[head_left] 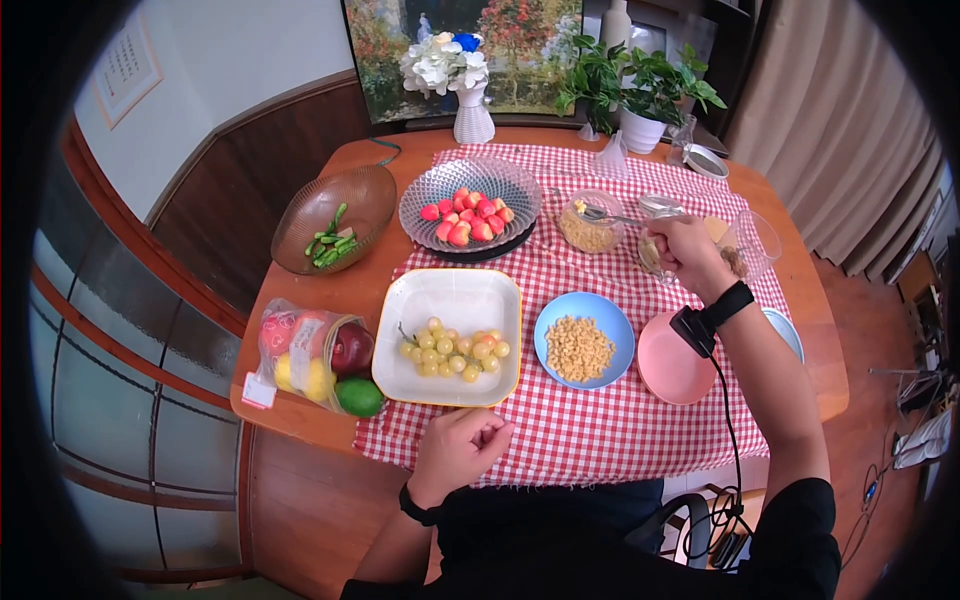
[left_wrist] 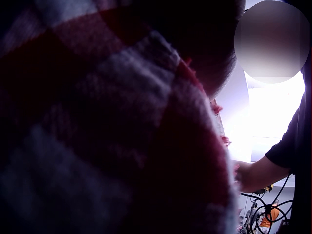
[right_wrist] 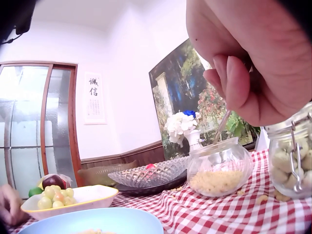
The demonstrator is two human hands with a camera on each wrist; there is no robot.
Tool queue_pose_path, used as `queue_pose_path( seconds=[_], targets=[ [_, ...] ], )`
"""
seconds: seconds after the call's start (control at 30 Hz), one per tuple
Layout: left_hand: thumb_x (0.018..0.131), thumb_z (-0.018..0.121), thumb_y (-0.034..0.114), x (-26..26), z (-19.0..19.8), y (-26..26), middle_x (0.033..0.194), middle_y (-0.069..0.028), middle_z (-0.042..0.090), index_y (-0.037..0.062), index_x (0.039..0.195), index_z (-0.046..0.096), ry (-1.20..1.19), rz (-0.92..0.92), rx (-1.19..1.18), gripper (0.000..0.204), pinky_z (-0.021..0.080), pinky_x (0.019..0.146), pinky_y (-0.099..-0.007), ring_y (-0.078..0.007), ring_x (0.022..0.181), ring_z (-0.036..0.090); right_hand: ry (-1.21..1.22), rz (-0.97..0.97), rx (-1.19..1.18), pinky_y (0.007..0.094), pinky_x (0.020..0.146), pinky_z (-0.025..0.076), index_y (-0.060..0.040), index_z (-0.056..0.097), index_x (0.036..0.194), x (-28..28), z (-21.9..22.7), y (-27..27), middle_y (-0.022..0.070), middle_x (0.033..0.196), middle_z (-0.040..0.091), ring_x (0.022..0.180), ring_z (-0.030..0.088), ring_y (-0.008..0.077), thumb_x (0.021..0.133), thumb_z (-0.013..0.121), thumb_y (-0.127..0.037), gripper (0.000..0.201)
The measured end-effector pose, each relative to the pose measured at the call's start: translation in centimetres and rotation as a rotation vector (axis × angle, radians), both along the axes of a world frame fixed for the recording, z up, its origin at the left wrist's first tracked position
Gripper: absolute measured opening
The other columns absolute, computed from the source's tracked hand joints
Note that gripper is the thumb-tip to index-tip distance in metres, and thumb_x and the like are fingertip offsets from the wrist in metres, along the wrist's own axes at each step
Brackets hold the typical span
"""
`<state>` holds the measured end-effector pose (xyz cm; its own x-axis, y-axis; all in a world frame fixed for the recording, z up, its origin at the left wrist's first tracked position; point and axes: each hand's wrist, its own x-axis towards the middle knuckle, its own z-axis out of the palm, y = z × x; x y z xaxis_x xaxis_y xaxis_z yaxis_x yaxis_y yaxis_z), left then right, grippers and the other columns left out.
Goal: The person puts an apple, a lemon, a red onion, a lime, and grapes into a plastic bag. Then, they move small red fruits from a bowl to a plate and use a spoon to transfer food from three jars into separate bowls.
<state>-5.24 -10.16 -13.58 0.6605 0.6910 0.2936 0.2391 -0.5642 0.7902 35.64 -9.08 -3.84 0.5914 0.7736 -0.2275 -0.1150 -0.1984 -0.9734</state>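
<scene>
My right hand (head_left: 685, 258) pinches the handle of a metal spoon (head_left: 622, 218) with curled fingers. The spoon slants down into a round glass jar (right_wrist: 219, 168) partly filled with small yellowish pieces. In the right wrist view the right hand (right_wrist: 253, 63) is above and to the right of the jar's mouth; the spoon's handle enters there. My left hand (head_left: 462, 450) rests loosely curled at the table's near edge, just below the white tray (head_left: 395, 345), holding nothing. The left wrist view is mostly filled by dark checked cloth (left_wrist: 122, 122).
A blue plate (head_left: 625, 335) holds small curled pasta; beside it lies a pink plate (head_left: 675, 365). Grapes (head_left: 455, 350) sit in the tray. Behind are a glass bowl of red fruit (head_left: 470, 215) and a brown bowl (head_left: 295, 225). A clip-top jar (right_wrist: 292, 163) stands right of the spooned jar.
</scene>
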Motion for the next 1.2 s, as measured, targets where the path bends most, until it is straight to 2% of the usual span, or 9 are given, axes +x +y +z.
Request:
queue_pose_path(
  seconds=[0.33, 0.4, 0.5, 0.57, 0.63, 0.7, 0.73, 1.03, 1.2],
  targets=[
    [0.089, 0.079, 0.012, 0.1, -0.1, 0.0, 0.067, -0.0052, 0.065, 0.0043, 0.084, 0.069, -0.02, -0.003, -0.01, 0.014, 0.048, 0.051, -0.0289, -0.0139, 0.053, 0.062, -0.101, 0.018, 0.021, 0.0246, 0.042, 0.026, -0.0027, 0.06, 0.082, -1.8, 3.2, -6.3, -0.0036, 0.056, 0.044, 0.044, 0.033, 0.0064, 0.101, 0.063, -0.013, 0.022],
    [0.087, 0.082, 0.009, 0.3, -0.2, 0.0, 0.062, -0.0025, 0.06, 0.0035, 0.079, 0.066, -0.085, 0.01, 0.01, 0.018, 0.039, 0.047, -0.0257, -0.0085, 0.049, 0.053, -0.143, 0.054, -0.007, 0.0245, 0.042, 0.025, -0.0032, 0.059, 0.08, -3.0, 4.0, -8.1, -0.0042, 0.055, 0.044, 0.043, 0.034, 0.006, 0.101, 0.063, -0.012, 0.023],
    [0.087, 0.081, 0.009, 0.3, -0.2, 0.0, 0.062, -0.0026, 0.06, 0.0033, 0.079, 0.067, -0.083, 0.004, 0.013, 0.018, 0.039, 0.047, -0.0259, -0.0087, 0.049, 0.052, -0.194, 0.086, -0.053, 0.0243, 0.043, 0.026, -0.0029, 0.06, 0.076, -4.4, 4.5, -10.3, -0.0046, 0.055, 0.045, 0.045, 0.038, 0.0048, 0.101, 0.064, -0.012, 0.026],
    [0.087, 0.081, 0.009, 0.4, 0.0, 0.0, 0.062, -0.0026, 0.059, 0.0032, 0.079, 0.067, -0.082, 0.004, 0.013, 0.018, 0.039, 0.047, -0.0259, -0.0087, 0.049, 0.052, -0.449, 0.137, -0.084, 0.0252, 0.044, 0.031, 0.0003, 0.064, 0.078, -5.5, 4.5, -11.5, -0.0039, 0.058, 0.051, 0.047, 0.043, 0.0046, 0.1, 0.065, -0.011, 0.025],
    [0.087, 0.081, 0.009, 0.3, 0.0, 0.0, 0.062, -0.0026, 0.059, 0.0031, 0.079, 0.067, -0.08, -0.002, 0.013, 0.017, 0.038, 0.047, -0.0259, -0.0087, 0.048, 0.052, -0.647, 0.168, -0.064, 0.0285, 0.047, 0.039, 0.0033, 0.069, 0.082, -5.6, 3.1, -12.5, 0.0034, 0.06, 0.061, 0.048, 0.053, 0.011, 0.097, 0.069, -0.01, 0.021],
    [0.089, 0.08, 0.013, 0.1, 0.1, 0.1, 0.066, -0.0047, 0.065, 0.0048, 0.082, 0.068, -0.003, -0.012, -0.011, 0.016, 0.047, 0.051, -0.0287, -0.0139, 0.052, 0.061, -1.147, 0.313, 0.059, 0.0326, 0.05, 0.045, 0.0042, 0.07, 0.084, -6.7, 2.7, -12.9, 0.013, 0.063, 0.066, 0.05, 0.06, 0.0199, 0.094, 0.072, -0.009, 0.017],
    [0.089, 0.08, 0.013, 0.1, 0.1, 0.0, 0.066, -0.0047, 0.065, 0.0048, 0.082, 0.068, -0.004, -0.013, -0.011, 0.016, 0.047, 0.051, -0.0287, -0.0139, 0.052, 0.061, -1.133, 0.313, 0.025, 0.0351, 0.052, 0.047, 0.0049, 0.071, 0.086, -7.3, 3.1, -13.0, 0.0196, 0.066, 0.065, 0.052, 0.063, 0.0259, 0.092, 0.074, -0.008, 0.015],
    [0.088, 0.08, 0.012, 0.0, 0.1, 0.0, 0.065, -0.0048, 0.064, 0.0049, 0.082, 0.068, -0.005, -0.008, -0.011, 0.015, 0.046, 0.049, -0.0293, -0.014, 0.051, 0.06, -1.188, -0.013, 0.087, 0.0392, 0.056, 0.047, 0.0059, 0.069, 0.085, -3.9, 4.7, -7.7, 0.0188, 0.066, 0.065, 0.055, 0.062, 0.0263, 0.095, 0.07, -0.017, 0.025],
    [0.089, 0.08, 0.014, -0.1, -0.1, 0.0, 0.066, -0.0046, 0.064, 0.0049, 0.083, 0.069, -0.028, 0.003, -0.021, 0.015, 0.046, 0.05, -0.0296, -0.014, 0.052, 0.06, -1.262, -0.032, -0.022, 0.0443, 0.066, 0.055, 0.0052, 0.074, 0.083, -1.1, 3.8, -1.5, 0.024, 0.073, 0.07, 0.067, 0.07, 0.0379, 0.087, 0.073, -0.021, 0.026]
  ],
)
